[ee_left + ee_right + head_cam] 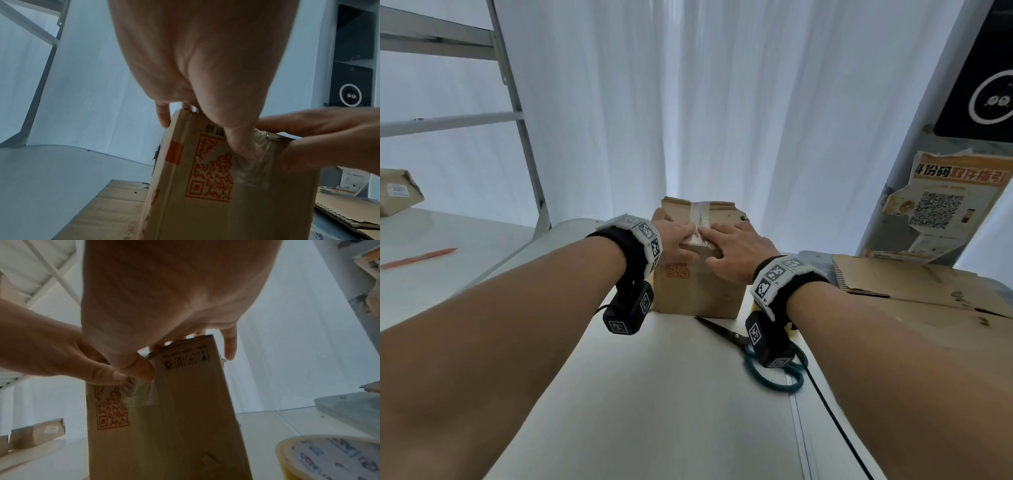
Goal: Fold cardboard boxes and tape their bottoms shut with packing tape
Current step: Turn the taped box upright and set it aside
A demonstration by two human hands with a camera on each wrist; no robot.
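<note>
Both forearms reach forward over the white table (654, 394). The left hand (674, 238) and right hand (739, 251) lie flat on top of the cardboard box (698, 291), fingers nearly straight and spread, both thumbs pressing the clear tape strip (700, 219) down over the near edge. The box stands directly beneath the fingers. The fingertips past the far edge are hidden. Scissors (756, 356) are partly covered by the right wrist, and the tape roll (333, 459) is cut off.

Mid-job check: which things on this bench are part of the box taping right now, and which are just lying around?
In the job:
cardboard box, both hands pressing on it
clear tape strip along its seam
left hand
right hand
tape roll
scissors

Lying about:
flat cardboard
orange pen
labelled box on the side table
</note>
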